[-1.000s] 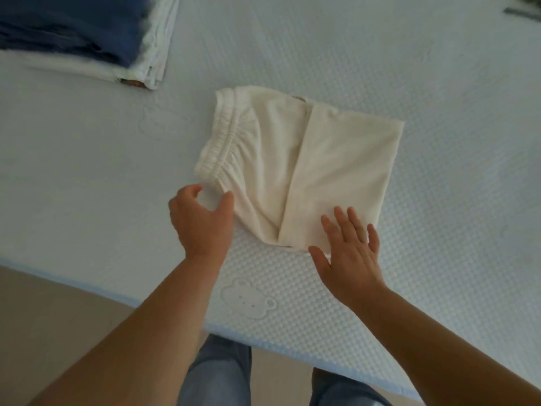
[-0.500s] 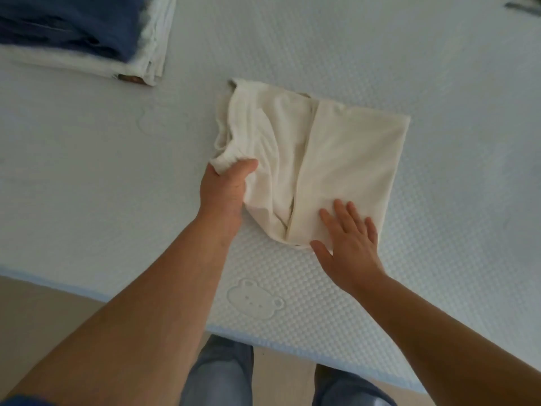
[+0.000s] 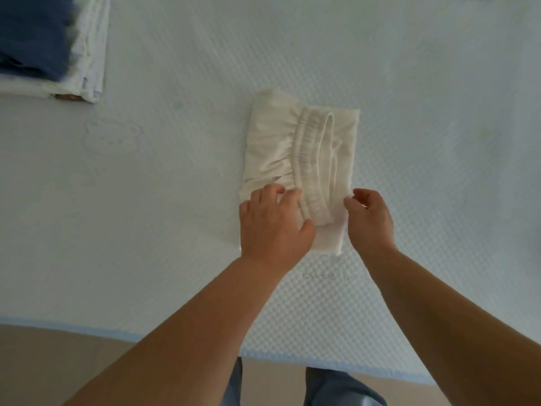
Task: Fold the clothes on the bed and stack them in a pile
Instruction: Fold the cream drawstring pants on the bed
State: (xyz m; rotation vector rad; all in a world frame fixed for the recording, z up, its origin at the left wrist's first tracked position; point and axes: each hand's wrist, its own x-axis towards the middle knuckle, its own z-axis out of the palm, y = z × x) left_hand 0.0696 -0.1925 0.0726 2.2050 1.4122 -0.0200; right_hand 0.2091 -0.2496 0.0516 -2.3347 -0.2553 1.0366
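- Left hand (image 3: 273, 227) lies palm-down on the near left part of the cream shorts (image 3: 278, 142), fingers spread and almost straight, tips at the gathered cloth, thumb beside the waistband (image 3: 307, 159).
- Right hand (image 3: 369, 221) sits at the shorts' near right edge, fingers curled with the tips at the hem; whether they pinch the cloth cannot be told.
- The shorts lie folded narrow at mid-bed, the elastic waistband on top, running from 12 to 6 o'clock between the two hands.
- A pile (image 3: 44, 48) of folded clothes, dark blue over white, sits at 10 o'clock, well apart from the shorts.
- The bed (image 3: 439, 171), in a pale quilted cover, shows bare surface at 3 o'clock and 9 o'clock of the shorts; its blue-trimmed near edge runs at 6 o'clock, with floor and the person's legs beyond.
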